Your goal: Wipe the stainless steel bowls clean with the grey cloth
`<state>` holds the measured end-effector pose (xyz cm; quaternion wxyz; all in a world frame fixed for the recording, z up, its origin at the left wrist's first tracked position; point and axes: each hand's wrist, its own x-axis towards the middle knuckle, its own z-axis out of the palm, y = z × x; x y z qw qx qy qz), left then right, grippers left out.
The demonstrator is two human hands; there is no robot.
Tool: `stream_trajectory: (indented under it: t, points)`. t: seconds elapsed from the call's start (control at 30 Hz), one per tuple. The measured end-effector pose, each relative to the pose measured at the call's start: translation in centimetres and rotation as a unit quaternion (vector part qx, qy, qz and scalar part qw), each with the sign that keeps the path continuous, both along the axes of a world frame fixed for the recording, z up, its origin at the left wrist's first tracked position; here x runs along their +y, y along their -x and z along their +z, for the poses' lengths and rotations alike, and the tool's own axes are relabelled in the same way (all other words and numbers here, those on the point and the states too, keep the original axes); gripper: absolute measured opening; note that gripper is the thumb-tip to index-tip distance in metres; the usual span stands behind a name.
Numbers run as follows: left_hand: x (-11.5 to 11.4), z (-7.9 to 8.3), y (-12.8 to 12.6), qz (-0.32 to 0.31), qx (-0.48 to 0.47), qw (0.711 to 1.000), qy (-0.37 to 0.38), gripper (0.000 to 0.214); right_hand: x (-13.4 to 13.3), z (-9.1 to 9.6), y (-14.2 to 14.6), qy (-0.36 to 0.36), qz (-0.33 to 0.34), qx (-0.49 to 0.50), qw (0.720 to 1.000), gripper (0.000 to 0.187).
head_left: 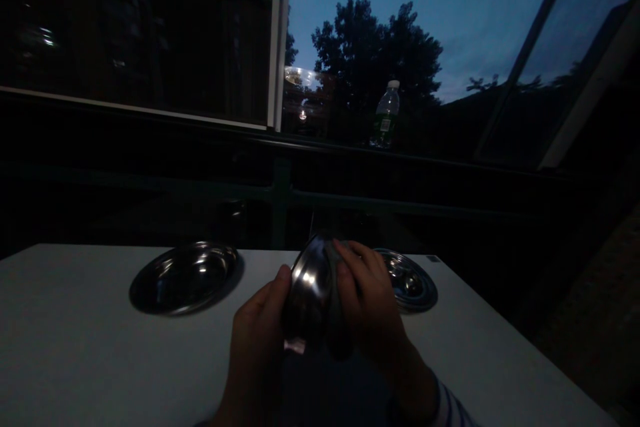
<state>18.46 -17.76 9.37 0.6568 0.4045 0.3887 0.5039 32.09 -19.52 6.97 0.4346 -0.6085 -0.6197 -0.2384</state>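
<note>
A shiny metal bowl point(311, 280) is held up on its side above the table, its rounded outer face catching the light. My left hand point(260, 323) grips its left side, thumb along the edge. My right hand point(370, 293) is closed over a dark grey cloth point(336, 300), pressed against the bowl's right side. Dim light blurs the cloth's outline. On the table to the left lies a wide metal dish point(173, 280). A second metal dish point(413, 283), with a round shiny shape in it, is partly hidden behind my right hand.
The white table point(100, 353) ends at a far edge just beyond the dishes. A clear plastic bottle point(387, 113) with a green label and white cap stands on the window sill. An open window pane point(550, 67) is at the right, with dark trees outside.
</note>
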Motion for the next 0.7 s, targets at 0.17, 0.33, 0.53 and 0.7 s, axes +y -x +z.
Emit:
stream_trajectory:
  t: [0.17,0.33,0.53,0.7]
  points:
    - [0.7,0.2,0.2,0.014,-0.007,1.0,-0.014,0.03,-0.5,-0.9,2.4,-0.075,0.015,-0.141,0.987,0.03]
    - [0.6,0.3,0.2,0.043,0.033,0.998,-0.033,0.031,-1.0,-1.2,3.3,-0.098,0.06,-0.178,0.977,0.029]
    - [0.4,-1.5,-0.2,-0.004,0.062,0.995,-0.077,0.034,-0.7,-0.1,1.2,-0.045,0.01,-0.084,0.995,0.03]
    - [0.2,-2.4,-0.6,-0.016,0.077,0.991,-0.112,0.036,-0.7,0.5,-0.2,0.011,-0.006,0.035,0.999,0.032]
